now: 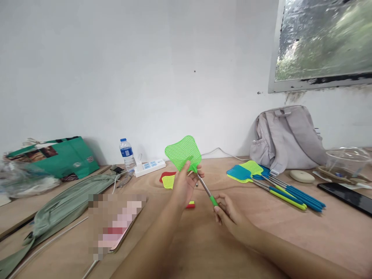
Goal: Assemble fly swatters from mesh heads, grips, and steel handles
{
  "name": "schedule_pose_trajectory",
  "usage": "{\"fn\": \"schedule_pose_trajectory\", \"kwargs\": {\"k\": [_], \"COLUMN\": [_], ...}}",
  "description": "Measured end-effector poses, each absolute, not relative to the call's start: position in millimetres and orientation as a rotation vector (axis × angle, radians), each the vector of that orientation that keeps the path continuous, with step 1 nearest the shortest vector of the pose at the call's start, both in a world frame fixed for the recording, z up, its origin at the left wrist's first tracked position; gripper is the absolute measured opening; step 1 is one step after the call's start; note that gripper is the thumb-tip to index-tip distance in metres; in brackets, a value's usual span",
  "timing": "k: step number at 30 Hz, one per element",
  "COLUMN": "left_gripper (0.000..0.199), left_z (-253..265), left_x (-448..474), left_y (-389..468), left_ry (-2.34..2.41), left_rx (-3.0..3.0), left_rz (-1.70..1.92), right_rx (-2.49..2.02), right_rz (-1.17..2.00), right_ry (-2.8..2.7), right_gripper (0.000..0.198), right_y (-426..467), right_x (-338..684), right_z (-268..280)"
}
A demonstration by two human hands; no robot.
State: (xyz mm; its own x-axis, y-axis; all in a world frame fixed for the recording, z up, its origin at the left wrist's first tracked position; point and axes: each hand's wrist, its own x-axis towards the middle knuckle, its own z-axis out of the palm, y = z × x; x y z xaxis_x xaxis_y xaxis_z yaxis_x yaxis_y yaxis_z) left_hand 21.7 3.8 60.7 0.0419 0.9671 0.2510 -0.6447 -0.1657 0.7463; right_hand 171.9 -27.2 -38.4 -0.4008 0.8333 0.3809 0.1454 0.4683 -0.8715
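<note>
A green fly swatter [183,152] is held up at a tilt over the table, its meshed head toward the wall. My left hand [187,182] is closed around the base of the head, where it meets the metal shaft. Lower down, my right hand [226,212] grips the green handle, most of which the fingers hide. Behind my left wrist lie a yellow swatter [167,181] and a red swatter [163,176], partly covered by my arm. To the right, several blue and yellow swatters [240,173] rest in a pile with their handles toward me.
Against the wall stand a grey backpack [290,139], a water bottle [126,153], a white power strip [150,167] and a green bag [61,157]. A pink phone-like item [124,228], partly blurred out, lies left. A black phone [347,197] and a clear bowl [347,161] are at right.
</note>
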Motion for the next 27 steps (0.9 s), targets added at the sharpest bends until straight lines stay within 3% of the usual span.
{"fn": "schedule_pose_trajectory", "kwargs": {"k": [9, 13, 18, 27], "left_gripper": [0.028, 0.027, 0.026, 0.019], "left_z": [110.2, 116.2, 109.9, 92.4], "left_x": [35.4, 43.5, 60.6, 68.6], "left_y": [15.6, 12.6, 6.2, 2.9], "left_ry": [0.61, 0.681, 0.761, 0.709], "left_rx": [1.311, 1.528, 1.801, 1.849], "left_rz": [1.54, 1.472, 1.504, 1.575], "right_rx": [-0.795, -0.706, -0.635, -0.704], "right_rz": [1.089, 0.837, 0.739, 0.127], "right_ry": [-1.727, -1.55, -1.505, -1.518], "right_gripper": [0.03, 0.041, 0.031, 0.033], "right_y": [-17.4, -5.9, 6.2, 11.5], "right_x": [190.7, 206.3, 221.3, 205.3], "right_z": [-31.1, 21.8, 85.1, 62.5]}}
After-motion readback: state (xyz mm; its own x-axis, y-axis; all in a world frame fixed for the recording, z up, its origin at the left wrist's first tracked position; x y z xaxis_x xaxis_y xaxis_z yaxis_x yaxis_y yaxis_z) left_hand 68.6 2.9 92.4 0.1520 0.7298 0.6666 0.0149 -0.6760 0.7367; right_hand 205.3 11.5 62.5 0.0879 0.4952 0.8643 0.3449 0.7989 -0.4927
